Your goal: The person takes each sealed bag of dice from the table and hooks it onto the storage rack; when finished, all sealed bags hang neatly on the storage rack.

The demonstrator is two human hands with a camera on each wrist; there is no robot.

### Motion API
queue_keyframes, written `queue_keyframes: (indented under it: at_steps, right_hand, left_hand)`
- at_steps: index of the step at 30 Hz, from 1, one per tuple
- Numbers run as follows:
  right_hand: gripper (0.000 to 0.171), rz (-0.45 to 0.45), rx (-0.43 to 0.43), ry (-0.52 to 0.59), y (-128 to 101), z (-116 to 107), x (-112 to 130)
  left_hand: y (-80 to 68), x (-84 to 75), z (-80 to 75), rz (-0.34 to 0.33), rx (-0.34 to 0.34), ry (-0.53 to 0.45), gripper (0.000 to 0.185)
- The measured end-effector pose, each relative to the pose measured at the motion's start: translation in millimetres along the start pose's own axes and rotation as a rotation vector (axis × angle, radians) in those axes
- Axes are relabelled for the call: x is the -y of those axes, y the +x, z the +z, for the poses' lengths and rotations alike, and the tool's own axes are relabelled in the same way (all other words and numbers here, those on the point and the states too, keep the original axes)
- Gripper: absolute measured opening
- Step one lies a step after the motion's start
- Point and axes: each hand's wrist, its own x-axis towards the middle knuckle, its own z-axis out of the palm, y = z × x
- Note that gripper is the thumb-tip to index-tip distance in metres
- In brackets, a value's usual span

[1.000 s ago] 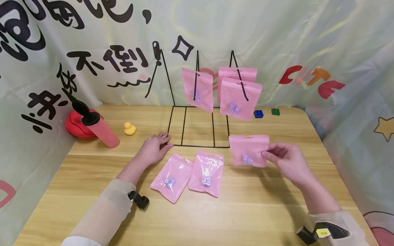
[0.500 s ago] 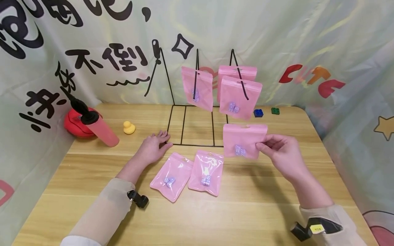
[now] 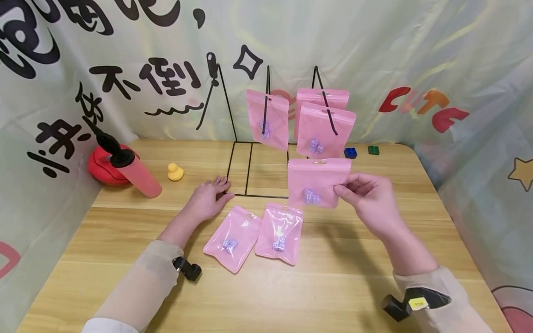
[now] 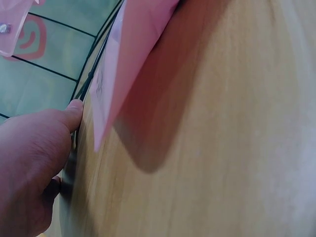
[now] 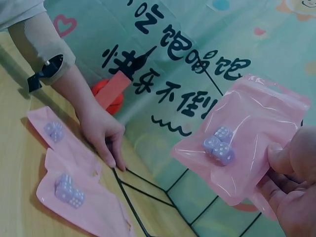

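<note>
In the head view, my right hand [image 3: 370, 199] pinches the right edge of a pink zip bag [image 3: 319, 182] with pale purple dice inside. The bag is held up in front of the black wire display rack [image 3: 248, 169], below its right hook. My left hand [image 3: 207, 200] grips the rack's front left base corner, thumb and fingers about the wire. Pink bags [image 3: 326, 132] hang on the right hook, and another bag [image 3: 268, 120] hangs from the middle hook. Lying before the rack are two more dice bags, a left bag [image 3: 233, 239] and a right bag [image 3: 279, 234].
The rack's left hook [image 3: 207, 104] carries no bag. At the left stand a pink hand pump [image 3: 137, 173], a red pouch [image 3: 104, 166] and a yellow toy duck [image 3: 175, 172]. Blue [image 3: 350, 152] and green toy bricks [image 3: 373, 150] lie at the back right. A printed curtain [image 3: 374, 55] surrounds the table.
My right hand has carried the pinched bag leftward and up, toward the front of the hanging bags. My left hand stays at the rack's corner.
</note>
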Motion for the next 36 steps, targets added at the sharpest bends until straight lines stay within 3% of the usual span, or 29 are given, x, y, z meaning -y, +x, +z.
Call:
queue_keyframes:
  at_steps: [8, 15, 22, 36]
  right_hand:
    - [0.009, -0.012, -0.006, 0.007, 5.2, 10.5, 10.3]
    - [0.007, -0.009, -0.015, 0.109, 8.9, 21.4, 17.4]
    - [0.007, -0.012, -0.005, 0.086, 12.1, 29.6, 24.1]
    - [0.007, -0.096, 0.051, 0.162, 23.9, 59.6, 37.1]
  left_hand:
    - [0.8, -0.2, -0.2, -0.002, -0.001, 0.001, 0.054]
    - [-0.3, -0.4, -0.4, 0.002, -0.003, 0.005, 0.053]
    - [-0.1, 0.4, 0.4, -0.006, -0.004, 0.002, 0.053]
    - [0.7, -0.3, 0.7, 0.019, -0.022, 0.007, 0.051]
